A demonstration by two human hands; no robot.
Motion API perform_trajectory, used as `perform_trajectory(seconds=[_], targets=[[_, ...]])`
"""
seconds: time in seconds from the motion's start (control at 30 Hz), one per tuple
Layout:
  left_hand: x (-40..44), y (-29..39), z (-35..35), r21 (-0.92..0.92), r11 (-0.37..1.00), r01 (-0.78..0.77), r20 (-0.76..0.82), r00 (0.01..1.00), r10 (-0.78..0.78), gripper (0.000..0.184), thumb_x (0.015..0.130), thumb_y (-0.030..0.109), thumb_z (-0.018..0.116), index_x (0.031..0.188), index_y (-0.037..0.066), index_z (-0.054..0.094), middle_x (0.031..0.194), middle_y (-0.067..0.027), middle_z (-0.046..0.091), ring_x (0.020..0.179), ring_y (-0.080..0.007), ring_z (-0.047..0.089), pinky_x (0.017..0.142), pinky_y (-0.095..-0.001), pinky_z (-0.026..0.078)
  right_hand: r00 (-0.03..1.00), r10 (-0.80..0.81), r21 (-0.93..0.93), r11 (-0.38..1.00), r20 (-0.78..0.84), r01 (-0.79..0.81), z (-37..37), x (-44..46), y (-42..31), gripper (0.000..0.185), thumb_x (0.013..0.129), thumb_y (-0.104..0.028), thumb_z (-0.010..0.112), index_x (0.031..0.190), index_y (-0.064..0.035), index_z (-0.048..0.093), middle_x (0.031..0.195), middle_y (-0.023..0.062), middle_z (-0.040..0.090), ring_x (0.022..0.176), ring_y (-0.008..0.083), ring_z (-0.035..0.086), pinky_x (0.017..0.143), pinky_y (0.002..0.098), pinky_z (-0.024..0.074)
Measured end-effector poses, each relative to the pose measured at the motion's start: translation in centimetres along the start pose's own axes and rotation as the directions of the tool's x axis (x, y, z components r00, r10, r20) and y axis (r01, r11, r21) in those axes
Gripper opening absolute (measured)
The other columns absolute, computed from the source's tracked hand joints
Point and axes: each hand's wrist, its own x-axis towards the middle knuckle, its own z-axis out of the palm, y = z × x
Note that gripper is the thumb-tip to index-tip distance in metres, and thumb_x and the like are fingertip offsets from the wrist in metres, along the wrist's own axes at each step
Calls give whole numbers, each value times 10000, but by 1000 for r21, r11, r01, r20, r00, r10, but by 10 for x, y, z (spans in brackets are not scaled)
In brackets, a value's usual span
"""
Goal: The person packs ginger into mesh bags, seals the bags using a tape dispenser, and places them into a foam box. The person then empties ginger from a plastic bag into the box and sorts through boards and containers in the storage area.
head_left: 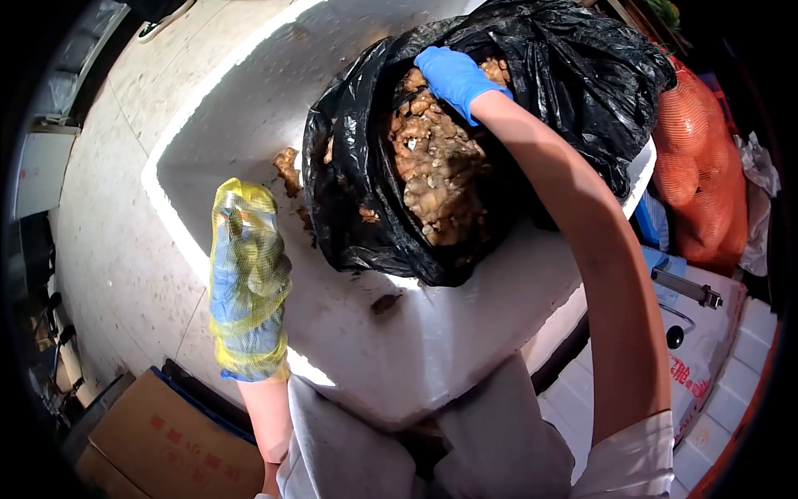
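One big white tub [241, 100] fills my feed from the head camera, and I'm taking my bearings from the black plastic bag [357, 125] slumped inside it, mouth gaping and its edge folded outward. Off to the right of that bag, beyond the tub wall, bulges an orange mesh sack [698, 166], packed tight with round lumps. Well apart from the bag, on the near left, I have a brown cardboard box [179, 437] with red printing on top. Now into the bag's mouth: knobbly brown roots [440, 166], heaped in a long mound and lit by hard sun. Left of the bag, well clear of it, I pick up the left hand [241, 249], blue-gloved and wrapped past the wrist in yellow netting [270, 358]; that mesh hides the fingers, so I can't tell how far they're curled or whether they grip anything. Over at the bag's far side comes the right hand [457, 79], in a blue glove, back upward, lying over the far end of the mound; its fingertips are lost to me, so I can't call that grip open or closed. Smaller now: just left of the bag sits a loose root piece [288, 170], and just nearside of it, a dark scrap [385, 303].
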Motion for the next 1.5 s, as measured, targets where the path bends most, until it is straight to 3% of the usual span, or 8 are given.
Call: perform_trajectory(seconds=[0.17,0.3,0.47,0.53,0.6,0.93,1.07,1.5], targets=[[3,0,-14,19,1000,-15,42,999,15,335,852,271,497,1106,53,509,921,-82,579,633,-86,539,477,-174,406,982,-75,79,993,-174,90,-56,-28,-24,146,739,-95,498,835,10,530,835,173,555,802,321,525,702,399,423],[8,-10,-27,-172,981,-89,64,993,101,320,859,229,489,1130,60,495,968,-85,568,685,-96,548,503,-184,416,904,202,593,698,376,-402,-96,-61,-96,487,673,-529,592,486,-82,542,463,69,491,397,210,462,522,361,418],[13,-16,-35,519,633,-574,389,818,423,356,872,129,441,1214,37,409,1150,-100,490,1025,-145,499,836,-204,427,871,-146,837,391,469,-384,18,-125,-190,615,689,-251,651,1207,-31,405,1137,154,509,1081,239,450,961,326,297],[12,-13,-38,-259,964,-52,329,934,139,337,873,129,441,1193,27,429,1130,-107,502,1016,-153,507,856,-220,428,797,-173,806,267,579,-528,-12,-121,-185,515,724,-212,604,1173,-30,428,1063,128,534,1002,215,485,907,308,338],[8,-5,-28,-634,690,348,531,845,61,325,870,147,451,1170,21,451,1108,-110,516,1007,-157,514,852,-231,435,666,-272,707,84,695,-703,-37,-122,-159,351,781,-151,529,1103,-27,469,930,75,569,849,160,533,793,266,402],[2,5,-15,-323,946,43,211,977,28,325,842,191,508,1123,29,489,1045,-89,553,940,-150,549,821,-230,452,545,195,579,-269,815,-770,-173,-107,-30,274,817,-225,530,970,-2,574,882,50,604,754,93,571,674,237,470],[4,6,-16,-307,950,56,243,970,21,325,845,194,503,1121,23,490,1044,-87,553,944,-150,547,816,-227,449,701,121,597,436,703,-674,-222,-100,-4,339,762,-128,593,1065,13,532,924,51,598,783,104,567,725,245,461],[0,7,-12,-232,972,28,149,989,7,361,844,225,506,1136,15,474,1026,-93,552,937,-146,540,806,-210,449,718,640,606,695,-275,-387,-249,-108,169,308,767,-127,609,1020,30,529,950,72,584,787,132,555,701,234,439]])
